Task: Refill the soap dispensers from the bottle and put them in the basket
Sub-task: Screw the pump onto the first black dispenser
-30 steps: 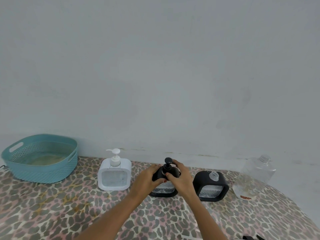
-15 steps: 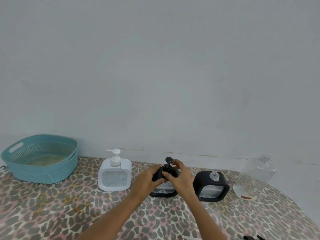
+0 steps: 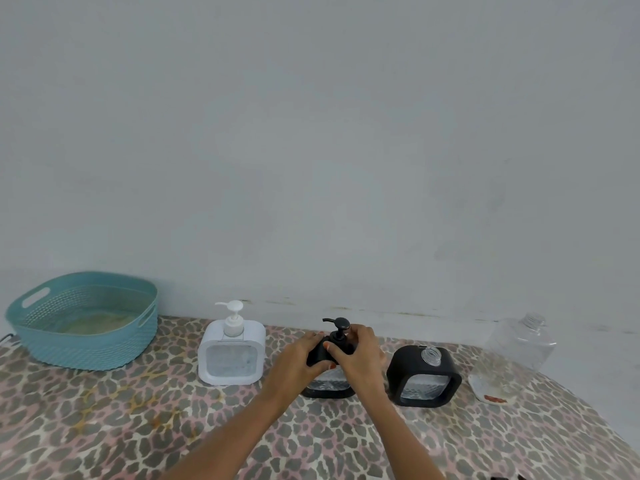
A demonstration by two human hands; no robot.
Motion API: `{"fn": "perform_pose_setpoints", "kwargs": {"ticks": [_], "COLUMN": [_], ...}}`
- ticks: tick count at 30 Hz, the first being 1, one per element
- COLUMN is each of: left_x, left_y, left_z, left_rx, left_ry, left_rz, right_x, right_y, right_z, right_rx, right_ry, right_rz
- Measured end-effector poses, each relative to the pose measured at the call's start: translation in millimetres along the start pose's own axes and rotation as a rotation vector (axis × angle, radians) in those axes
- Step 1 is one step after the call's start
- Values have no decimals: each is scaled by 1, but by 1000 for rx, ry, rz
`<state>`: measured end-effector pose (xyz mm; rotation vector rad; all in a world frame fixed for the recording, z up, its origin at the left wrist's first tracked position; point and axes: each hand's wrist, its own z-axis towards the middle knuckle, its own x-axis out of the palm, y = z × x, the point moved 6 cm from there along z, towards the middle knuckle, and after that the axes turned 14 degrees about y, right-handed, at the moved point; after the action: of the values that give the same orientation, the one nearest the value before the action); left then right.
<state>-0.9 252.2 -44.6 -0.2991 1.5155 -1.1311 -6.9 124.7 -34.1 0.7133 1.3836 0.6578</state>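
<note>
A black soap dispenser [image 3: 328, 385] stands at the table's middle, its black pump [image 3: 338, 328] on top with the nozzle pointing left. My left hand [image 3: 300, 362] grips the dispenser's upper left shoulder. My right hand [image 3: 360, 355] wraps around the pump collar. A white dispenser [image 3: 231, 355] with its pump on stands to the left. A second black dispenser [image 3: 424, 375] to the right has a bare threaded neck and no pump. The clear refill bottle [image 3: 519, 351], uncapped, stands at the far right. The teal basket [image 3: 83, 320] sits far left, holding no dispensers.
The table wears a leopard-print cloth [image 3: 138, 427] and meets a plain grey wall at the back. Its edge curves away at the right, close to the refill bottle. A small dark object [image 3: 505, 477] peeks in at the bottom edge.
The pump nozzle has turned to point left under my right hand. Both hands stay on the middle black dispenser, which has not shifted.
</note>
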Motion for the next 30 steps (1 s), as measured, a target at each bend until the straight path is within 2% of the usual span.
{"fn": "perform_pose_setpoints", "kwargs": {"ticks": [6, 12, 16, 20, 24, 30], "left_x": [-1, -1, -1, 0, 0, -1], "left_y": [-1, 0, 0, 0, 0, -1], "left_z": [-1, -1, 0, 0, 0, -1], "left_rx": [2, 0, -1, 0, 4, 7], "left_ry": [-8, -4, -6, -2, -10, -7], "left_rz": [7, 14, 19, 10, 5, -14], "right_x": [-7, -10, -1, 2, -3, 1], "right_y": [2, -4, -8, -6, -4, -8], "right_z": [-5, -3, -1, 1, 2, 5], "right_rx": [-69, 0, 51, 9, -39, 55], "right_ry": [182, 58, 34, 149, 188, 50], "right_rz": [57, 44, 95, 109, 41, 55]}}
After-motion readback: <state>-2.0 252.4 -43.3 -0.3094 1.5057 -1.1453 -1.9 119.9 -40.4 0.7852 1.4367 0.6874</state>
